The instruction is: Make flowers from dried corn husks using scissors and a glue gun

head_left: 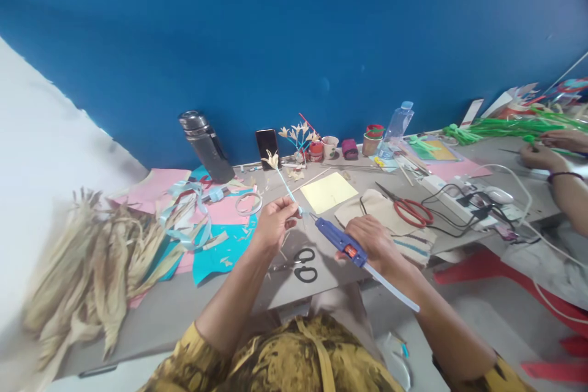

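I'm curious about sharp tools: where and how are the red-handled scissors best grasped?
Probably by the red loops of the scissors, coming from the person's right and near side: the loops lie that way, while the blades point left and away.

A loose mustard-yellow fabric top point(264, 361), printed all over with irregular dark brown to black blotches, is worn on the torso. Its front is marked by a long, narrow, plain yellow cloth strip point(322, 358), which serves as a landmark here. To the left of the strip, the same blotched print is carried on the wide left sleeve point(190, 349), ended near the elbow. Well to the right of the strip, the right sleeve point(498, 376) is matched in yellow and dark patches. Below the sleeves, the forearms, left hand point(277, 220) and right hand point(371, 237) are left bare. Just beyond the strip, pale beige cloth point(342, 309) is seen at the lap.
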Motion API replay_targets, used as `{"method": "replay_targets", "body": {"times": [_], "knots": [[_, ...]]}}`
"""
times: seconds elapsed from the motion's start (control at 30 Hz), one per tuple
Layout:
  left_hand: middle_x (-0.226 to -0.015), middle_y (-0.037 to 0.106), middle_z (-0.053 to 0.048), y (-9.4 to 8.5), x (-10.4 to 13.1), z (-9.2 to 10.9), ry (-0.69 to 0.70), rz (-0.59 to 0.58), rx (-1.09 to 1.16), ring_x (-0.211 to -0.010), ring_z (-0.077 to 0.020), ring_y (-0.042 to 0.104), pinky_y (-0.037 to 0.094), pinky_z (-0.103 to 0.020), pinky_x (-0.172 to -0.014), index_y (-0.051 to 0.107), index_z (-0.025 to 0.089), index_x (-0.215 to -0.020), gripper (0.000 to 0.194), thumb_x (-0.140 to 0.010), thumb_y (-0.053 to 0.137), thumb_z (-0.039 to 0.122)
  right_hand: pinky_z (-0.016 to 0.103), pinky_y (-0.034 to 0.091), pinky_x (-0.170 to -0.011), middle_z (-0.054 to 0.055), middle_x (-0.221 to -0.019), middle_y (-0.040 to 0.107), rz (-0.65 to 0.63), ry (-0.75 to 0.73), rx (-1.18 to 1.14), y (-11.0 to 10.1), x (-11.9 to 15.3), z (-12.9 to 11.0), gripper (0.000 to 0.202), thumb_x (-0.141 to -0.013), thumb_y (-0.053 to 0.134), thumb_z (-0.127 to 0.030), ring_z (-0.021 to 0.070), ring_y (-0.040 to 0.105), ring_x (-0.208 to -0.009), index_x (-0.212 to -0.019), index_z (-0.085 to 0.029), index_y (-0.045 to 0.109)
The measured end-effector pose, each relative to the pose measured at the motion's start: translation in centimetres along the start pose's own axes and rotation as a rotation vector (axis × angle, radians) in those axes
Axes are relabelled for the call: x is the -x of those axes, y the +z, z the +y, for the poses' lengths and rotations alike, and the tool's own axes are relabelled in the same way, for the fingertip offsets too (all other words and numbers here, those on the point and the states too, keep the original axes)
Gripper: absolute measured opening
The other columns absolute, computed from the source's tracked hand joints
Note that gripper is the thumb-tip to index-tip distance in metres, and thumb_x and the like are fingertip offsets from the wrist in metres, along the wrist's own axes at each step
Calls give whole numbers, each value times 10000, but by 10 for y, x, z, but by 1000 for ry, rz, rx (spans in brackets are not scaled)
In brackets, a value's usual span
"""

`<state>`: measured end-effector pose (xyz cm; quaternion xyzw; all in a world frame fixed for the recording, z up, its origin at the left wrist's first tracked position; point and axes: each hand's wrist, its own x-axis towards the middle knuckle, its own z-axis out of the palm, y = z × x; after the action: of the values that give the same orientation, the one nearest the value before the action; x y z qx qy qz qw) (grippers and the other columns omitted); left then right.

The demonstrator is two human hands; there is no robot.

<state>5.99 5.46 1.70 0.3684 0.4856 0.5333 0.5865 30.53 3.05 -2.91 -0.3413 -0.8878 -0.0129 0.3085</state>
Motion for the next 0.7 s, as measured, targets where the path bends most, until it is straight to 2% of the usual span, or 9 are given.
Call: {"method": "replay_targets", "body": {"times": [0.13, 0.27, 0.33, 0.43, 0.6, 0.7], "knots": [[-683, 620, -1, 0, 0, -1, -1, 10, -2, -663, -119, 575, 425, -245, -643, 595, 163, -667, 320, -546, 835, 338, 324, 306, -679, 29, -713, 597, -44, 12, 4, 1, -4, -4, 274, -933, 591, -417, 180, 533, -671, -772, -199, 552], [-702, 636, -13, -3, 2, 3, 3, 27, 30, -683, -129, 594, 429, -251, -653, 597, 161, -675, 325, -547, 840, 335, 324, 302, -674, 33, -720, 603, -79, 86, 58, -3, 8, -2, 235, -933, 572, -368, 185, 526, -671, -767, -203, 552], [-698, 642, -18, -4, 3, 5, -26, 13, 67, -672, -132, 598, 431, -255, -644, 604, 159, -681, 331, -529, 845, 326, 326, 310, -693, 41, -751, 605, -85, 150, 110, -10, 14, 1, 188, -942, 547, -331, 197, 533, -709, -804, -204, 560], [-687, 646, -15, -3, 5, 5, -55, -3, 115, -649, -129, 593, 431, -256, -629, 606, 160, -686, 336, -511, 847, 314, 334, 329, -741, 77, -866, 614, -117, 328, 257, -19, 13, 9, 97, -939, 514, -263, 231, 544, -803, -903, -198, 575], [-662, 625, 0, 1, 8, 3, -18, 20, 123, -661, -131, 596, 434, -255, -639, 604, 165, -677, 325, -522, 842, 323, 355, 357, -802, 142, -1055, 616, -316, 598, 386, -20, -7, 41, 154, -907, 528, -206, 289, 560, -998, -1026, -177, 622], [-675, 623, 1, 3, 12, 5, 22, 25, 133, -677, -133, 597, 438, -260, -659, 608, 166, -674, 316, -539, 839, 335, 368, 380, -861, 164, -1150, 618, -462, 612, 336, -24, -13, 65, 363, -836, 597, -169, 307, 561, -1079, -1198, -161, 629]]}}
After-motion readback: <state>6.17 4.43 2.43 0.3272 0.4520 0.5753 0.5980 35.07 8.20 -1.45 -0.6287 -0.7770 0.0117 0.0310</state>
